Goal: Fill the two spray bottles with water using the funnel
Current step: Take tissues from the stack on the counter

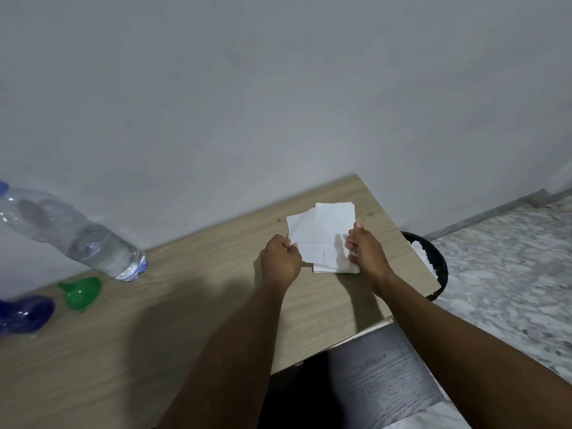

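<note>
There are two hands, the left one (280,261) and the right one (366,253), one stack of white paper napkins (325,236), one clear water bottle (71,233), one green funnel (81,293), one blurred blue bottle (23,314), one black bin (433,267) and one worktop (185,305).

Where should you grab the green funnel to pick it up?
Grab the green funnel by its wide rim, coming from above. It lies on the table with the broad cone facing up, and a small tab sticks out on its left side, probably handy for pinching. Both hands are busy with the white tissue right now.
</note>
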`<state>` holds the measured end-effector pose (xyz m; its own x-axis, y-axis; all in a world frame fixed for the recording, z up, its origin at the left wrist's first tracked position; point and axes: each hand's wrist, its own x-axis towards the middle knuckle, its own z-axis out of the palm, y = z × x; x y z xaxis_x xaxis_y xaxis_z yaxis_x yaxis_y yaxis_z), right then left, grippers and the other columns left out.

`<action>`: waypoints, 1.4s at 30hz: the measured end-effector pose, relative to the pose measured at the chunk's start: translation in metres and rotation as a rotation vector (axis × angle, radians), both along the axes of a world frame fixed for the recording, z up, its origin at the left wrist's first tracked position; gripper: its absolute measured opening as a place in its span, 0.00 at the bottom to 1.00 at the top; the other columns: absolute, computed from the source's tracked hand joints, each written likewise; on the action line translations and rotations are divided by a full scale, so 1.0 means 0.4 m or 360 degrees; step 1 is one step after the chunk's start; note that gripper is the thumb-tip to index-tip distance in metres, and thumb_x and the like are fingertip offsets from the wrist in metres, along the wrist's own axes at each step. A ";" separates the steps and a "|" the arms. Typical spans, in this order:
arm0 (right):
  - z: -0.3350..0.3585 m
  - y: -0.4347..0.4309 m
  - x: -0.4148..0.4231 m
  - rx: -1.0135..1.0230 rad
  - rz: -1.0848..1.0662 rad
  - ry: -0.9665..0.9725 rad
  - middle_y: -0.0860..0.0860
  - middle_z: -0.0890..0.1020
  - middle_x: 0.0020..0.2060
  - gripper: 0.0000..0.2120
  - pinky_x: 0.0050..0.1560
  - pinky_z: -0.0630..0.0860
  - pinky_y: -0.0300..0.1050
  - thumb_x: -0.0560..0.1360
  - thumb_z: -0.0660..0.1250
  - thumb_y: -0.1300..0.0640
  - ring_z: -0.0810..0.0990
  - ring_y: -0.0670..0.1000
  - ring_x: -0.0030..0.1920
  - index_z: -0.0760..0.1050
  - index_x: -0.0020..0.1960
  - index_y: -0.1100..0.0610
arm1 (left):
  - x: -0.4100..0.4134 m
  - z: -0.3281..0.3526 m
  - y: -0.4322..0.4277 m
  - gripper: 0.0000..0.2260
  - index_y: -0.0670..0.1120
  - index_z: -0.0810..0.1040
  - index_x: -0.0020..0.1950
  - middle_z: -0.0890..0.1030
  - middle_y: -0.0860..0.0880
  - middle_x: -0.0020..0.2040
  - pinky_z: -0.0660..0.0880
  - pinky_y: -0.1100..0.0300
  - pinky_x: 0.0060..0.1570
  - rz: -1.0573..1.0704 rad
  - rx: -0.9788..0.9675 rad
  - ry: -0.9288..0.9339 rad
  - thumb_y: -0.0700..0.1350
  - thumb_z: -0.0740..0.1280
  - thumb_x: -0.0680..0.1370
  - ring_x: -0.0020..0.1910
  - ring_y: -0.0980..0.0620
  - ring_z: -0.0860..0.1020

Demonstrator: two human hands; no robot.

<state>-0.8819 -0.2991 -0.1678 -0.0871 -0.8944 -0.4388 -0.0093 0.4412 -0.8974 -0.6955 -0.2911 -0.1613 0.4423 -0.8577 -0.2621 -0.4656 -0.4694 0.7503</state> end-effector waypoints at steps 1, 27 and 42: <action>0.002 0.000 0.001 -0.0006 0.0005 0.0016 0.47 0.81 0.56 0.33 0.66 0.74 0.56 0.69 0.54 0.23 0.79 0.48 0.59 0.75 0.58 0.47 | 0.001 -0.002 0.001 0.03 0.50 0.74 0.41 0.82 0.54 0.41 0.81 0.52 0.48 -0.0010 -0.0009 0.0018 0.47 0.66 0.74 0.39 0.46 0.84; 0.005 0.077 0.066 -0.0532 -0.0058 0.0473 0.47 0.80 0.52 0.09 0.48 0.77 0.40 0.76 0.66 0.59 0.80 0.49 0.53 0.75 0.56 0.52 | 0.024 0.080 -0.025 0.03 0.48 0.75 0.46 0.84 0.46 0.38 0.80 0.53 0.37 -0.0154 -0.0185 0.0226 0.45 0.67 0.78 0.27 0.52 0.83; -0.034 0.086 0.060 -0.0162 -0.0256 0.0188 0.47 0.74 0.55 0.10 0.58 0.80 0.58 0.76 0.57 0.45 0.76 0.52 0.58 0.73 0.53 0.44 | 0.040 0.103 -0.013 0.03 0.50 0.73 0.46 0.83 0.42 0.47 0.74 0.59 0.31 -0.0127 -0.0216 0.0318 0.45 0.65 0.80 0.27 0.51 0.83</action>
<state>-0.8578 -0.2647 -0.1816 -0.2778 -0.9039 -0.3253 -0.0536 0.3527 -0.9342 -0.6794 -0.2962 -0.1202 0.3226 -0.9212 -0.2175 -0.3336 -0.3257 0.8847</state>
